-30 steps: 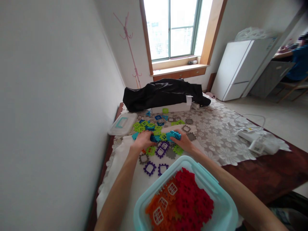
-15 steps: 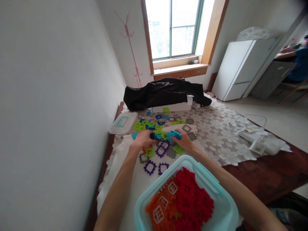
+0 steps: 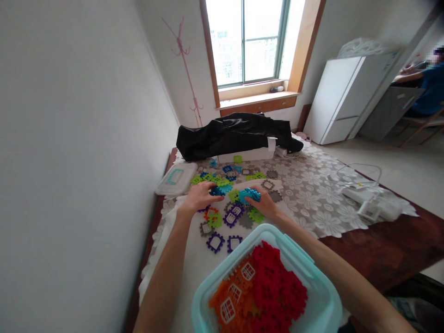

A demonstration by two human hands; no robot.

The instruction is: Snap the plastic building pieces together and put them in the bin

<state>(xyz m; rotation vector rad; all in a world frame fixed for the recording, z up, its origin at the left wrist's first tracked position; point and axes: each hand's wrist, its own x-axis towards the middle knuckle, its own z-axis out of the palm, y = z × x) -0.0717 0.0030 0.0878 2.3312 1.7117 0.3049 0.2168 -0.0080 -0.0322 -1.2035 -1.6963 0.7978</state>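
Hands among tiles
Right hand [image 3: 265, 204] clasps a teal stack [image 3: 250, 194]; left hand [image 3: 200, 197] lies open on loose tiles [image 3: 222, 189] (table's [image 3: 381, 249] left edge); slack grip could scatter it.

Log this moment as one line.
left hand: open, fingertips on loose blue tiles | right hand: gripping cyan tile stack | near: teal tub of red and orange tiles
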